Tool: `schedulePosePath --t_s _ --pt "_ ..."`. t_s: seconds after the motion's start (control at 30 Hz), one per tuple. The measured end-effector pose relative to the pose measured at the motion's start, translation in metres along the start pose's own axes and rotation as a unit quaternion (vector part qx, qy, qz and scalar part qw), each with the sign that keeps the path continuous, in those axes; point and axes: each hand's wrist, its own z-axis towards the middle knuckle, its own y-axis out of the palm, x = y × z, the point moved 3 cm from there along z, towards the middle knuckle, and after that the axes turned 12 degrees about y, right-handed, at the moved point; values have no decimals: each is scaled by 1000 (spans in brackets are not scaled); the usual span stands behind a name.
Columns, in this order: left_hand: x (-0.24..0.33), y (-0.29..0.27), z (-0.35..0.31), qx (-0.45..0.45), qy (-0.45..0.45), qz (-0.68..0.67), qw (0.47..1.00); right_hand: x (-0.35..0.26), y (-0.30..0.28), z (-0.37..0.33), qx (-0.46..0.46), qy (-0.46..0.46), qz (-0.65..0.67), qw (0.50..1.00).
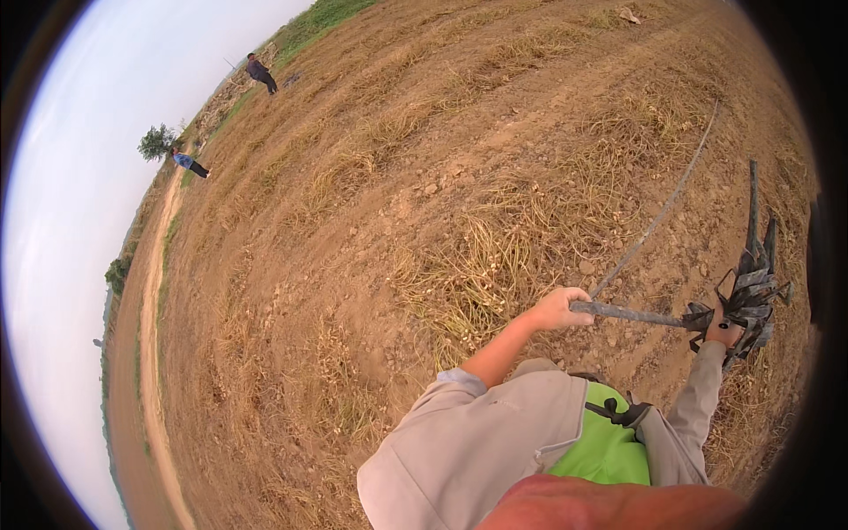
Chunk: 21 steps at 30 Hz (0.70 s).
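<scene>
My left hand (560,308) grips a flat grey tape-like hose (658,216) that runs away across the dry field toward the upper right. From that hand the hose stretches right to my right hand (723,332), which holds a bundle of the same grey hose (751,291) gathered in loops, with one end sticking up. My grey sleeves and a green vest (605,446) fill the lower edge.
Brown soil with rows of dry straw-coloured plants (477,256) lies all around. Two people (261,72) (189,162) stand far off at the field's edge, near a tree (156,141) and a dirt track (150,291).
</scene>
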Motion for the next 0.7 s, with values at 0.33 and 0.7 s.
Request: schedulePosePath --t_s 0.33,0.7 --pt "-3 29 16 99 -65 -119 986 45 0 23 -111 102 -98 984" --pt "18 88 35 115 -209 -183 954 113 -35 21 -53 157 -11 986"
